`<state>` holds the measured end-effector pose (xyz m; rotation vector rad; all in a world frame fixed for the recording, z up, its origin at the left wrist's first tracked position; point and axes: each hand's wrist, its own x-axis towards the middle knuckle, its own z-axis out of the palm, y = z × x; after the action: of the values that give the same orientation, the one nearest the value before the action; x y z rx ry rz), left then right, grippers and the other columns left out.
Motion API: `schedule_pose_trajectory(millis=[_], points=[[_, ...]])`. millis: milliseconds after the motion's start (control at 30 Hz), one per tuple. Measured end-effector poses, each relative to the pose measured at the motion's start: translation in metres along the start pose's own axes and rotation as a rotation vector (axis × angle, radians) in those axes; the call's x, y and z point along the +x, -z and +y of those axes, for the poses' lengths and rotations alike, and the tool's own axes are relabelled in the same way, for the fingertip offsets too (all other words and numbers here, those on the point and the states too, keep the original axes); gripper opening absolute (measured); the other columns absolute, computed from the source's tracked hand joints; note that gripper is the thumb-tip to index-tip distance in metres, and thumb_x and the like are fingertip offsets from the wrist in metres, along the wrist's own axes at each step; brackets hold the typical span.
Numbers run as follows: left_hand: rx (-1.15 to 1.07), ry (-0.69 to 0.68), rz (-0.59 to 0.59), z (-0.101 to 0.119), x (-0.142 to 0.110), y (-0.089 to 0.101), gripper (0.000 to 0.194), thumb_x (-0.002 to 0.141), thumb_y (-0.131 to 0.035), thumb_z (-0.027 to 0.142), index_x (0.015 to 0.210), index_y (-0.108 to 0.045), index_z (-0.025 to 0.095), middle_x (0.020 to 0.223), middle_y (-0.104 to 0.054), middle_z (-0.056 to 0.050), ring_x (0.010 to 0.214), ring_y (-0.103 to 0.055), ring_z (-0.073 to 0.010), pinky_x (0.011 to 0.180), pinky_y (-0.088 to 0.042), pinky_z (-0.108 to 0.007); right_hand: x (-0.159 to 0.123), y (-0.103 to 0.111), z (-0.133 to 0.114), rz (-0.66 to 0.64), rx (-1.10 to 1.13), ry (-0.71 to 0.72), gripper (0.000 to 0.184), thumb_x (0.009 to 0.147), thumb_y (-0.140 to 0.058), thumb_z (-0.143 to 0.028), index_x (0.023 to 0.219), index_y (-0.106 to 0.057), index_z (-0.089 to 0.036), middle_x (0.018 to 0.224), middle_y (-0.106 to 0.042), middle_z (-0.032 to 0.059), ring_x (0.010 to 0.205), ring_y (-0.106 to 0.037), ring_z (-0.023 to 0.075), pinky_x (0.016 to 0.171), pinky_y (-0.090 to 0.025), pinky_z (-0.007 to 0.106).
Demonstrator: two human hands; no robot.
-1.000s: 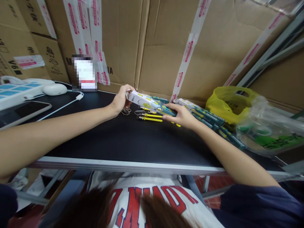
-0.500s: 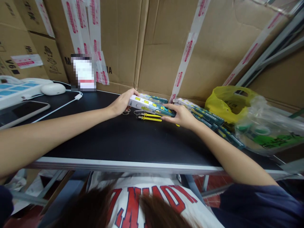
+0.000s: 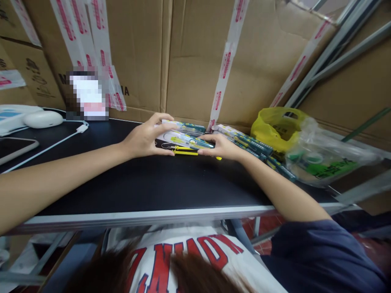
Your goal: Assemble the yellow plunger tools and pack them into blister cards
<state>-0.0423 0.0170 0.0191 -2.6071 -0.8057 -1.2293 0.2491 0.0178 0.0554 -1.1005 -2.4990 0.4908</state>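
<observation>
A long slim white-and-teal box (image 3: 182,139) lies between my two hands. My left hand (image 3: 145,137) spans its left end, fingers over the top and thumb along the front. My right hand (image 3: 222,147) closes round the teal right end, thumb and fingers on either side. Just in front of the box lie thin yellow tools (image 3: 187,151) with metal loops at their left ends; my left thumb reaches close to them. Behind it, a similar slim box (image 3: 194,127) rests against the cardboard side.
More slim teal boxes (image 3: 249,142) are piled right of my hands. Beyond them stand a yellow plastic bag (image 3: 269,134) and a clear bag (image 3: 326,162). Cardboard (image 3: 189,61) walls the back of the black tabletop (image 3: 171,183). A white cable (image 3: 49,144) and phone (image 3: 18,148) lie left.
The box between my hands has come down and turned, so another face shows. My left hand has spread further round its left end. The whole view has shifted, moving the scene leftward.
</observation>
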Motion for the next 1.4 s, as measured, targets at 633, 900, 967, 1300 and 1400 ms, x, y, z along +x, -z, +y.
schedule_pose_trajectory(millis=[633, 900, 967, 1300, 1400], points=[[-0.194, 0.377, -0.195, -0.037, -0.006, -0.003, 0.045, 0.089, -0.042, 0.057, 0.1, -0.059, 0.017, 0.092, -0.064, -0.004, 0.08, -0.057, -0.0178, 0.073, -0.041, -0.026, 0.006, 0.019, 0.003, 0.398, 0.79, -0.044, 0.028, 0.082, -0.058, -0.045, 0.088, -0.04, -0.025, 0.077, -0.059, -0.0022, 0.072, -0.069, 0.0187, 0.068, -0.058, 0.038], [-0.302, 0.435, -0.192, -0.037, -0.005, -0.005, 0.043, 0.088, -0.044, 0.056, 0.097, -0.06, 0.017, 0.082, -0.062, -0.003, 0.068, -0.054, -0.0144, 0.062, -0.04, -0.024, 0.007, 0.017, 0.001, 0.49, 0.674, -0.003, 0.051, 0.068, -0.068, -0.061, 0.086, -0.036, -0.025, 0.081, -0.056, -0.0034, 0.071, -0.069, 0.0154, 0.067, -0.059, 0.031], [-0.329, 0.438, -0.195, -0.037, -0.006, -0.005, 0.042, 0.088, -0.045, 0.055, 0.096, -0.06, 0.017, 0.08, -0.061, -0.002, 0.066, -0.054, -0.0138, 0.06, -0.04, -0.023, 0.007, 0.017, 0.003, 0.517, 0.66, 0.008, 0.053, 0.066, -0.071, -0.061, 0.085, -0.036, -0.025, 0.079, -0.055, -0.0038, 0.069, -0.069, 0.0143, 0.066, -0.058, 0.03], [-0.319, 0.414, -0.181, -0.035, -0.006, -0.006, 0.04, 0.088, -0.046, 0.054, 0.092, -0.06, 0.017, 0.076, -0.06, -0.002, 0.066, -0.053, -0.0146, 0.058, -0.04, -0.023, 0.008, 0.012, 0.006, 0.626, 0.542, -0.008, 0.053, 0.068, -0.065, -0.069, 0.083, -0.037, -0.026, 0.076, -0.054, -0.0029, 0.069, -0.066, 0.0145, 0.061, -0.057, 0.028], [-0.306, 0.423, -0.162, -0.03, -0.006, -0.007, 0.04, 0.087, -0.046, 0.055, 0.088, -0.059, 0.017, 0.074, -0.06, -0.002, 0.066, -0.052, -0.0144, 0.058, -0.039, -0.023, 0.008, 0.009, 0.006, 0.679, 0.486, 0.009, 0.05, 0.071, -0.064, -0.068, 0.084, -0.041, -0.026, 0.084, -0.056, -0.0009, 0.067, -0.064, 0.0138, 0.056, -0.055, 0.028]])
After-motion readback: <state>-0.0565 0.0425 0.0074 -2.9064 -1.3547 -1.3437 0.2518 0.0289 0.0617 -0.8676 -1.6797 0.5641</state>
